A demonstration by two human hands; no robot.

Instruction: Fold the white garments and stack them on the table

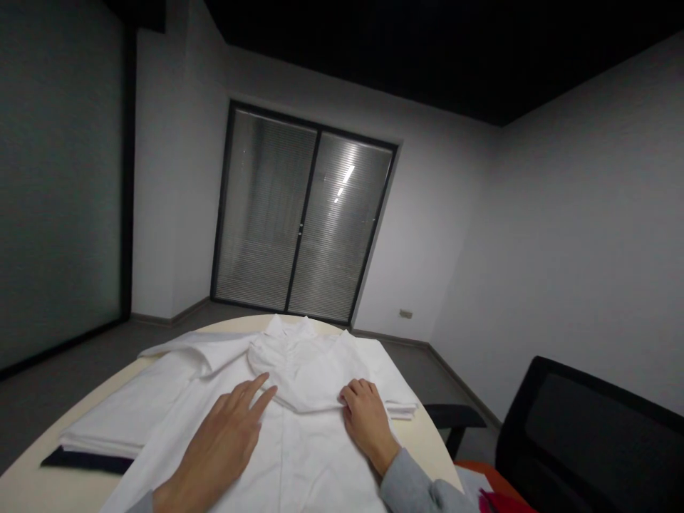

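Observation:
A white collared shirt [299,370] lies spread on a round pale table [32,477], its collar pointing away from me. My left hand [224,442] rests flat on the shirt's front, fingers stretched out toward the collar. My right hand [366,417] lies on the shirt's right side with its fingers curled onto a fold of the white cloth. A grey sleeve [422,491] covers my right forearm.
A dark strip of cloth [85,461] shows under the shirt at the left table edge. A black office chair [588,434] stands to the right, with red and white items [491,491] beside the table. Blinds [299,221] cover the window on the far wall.

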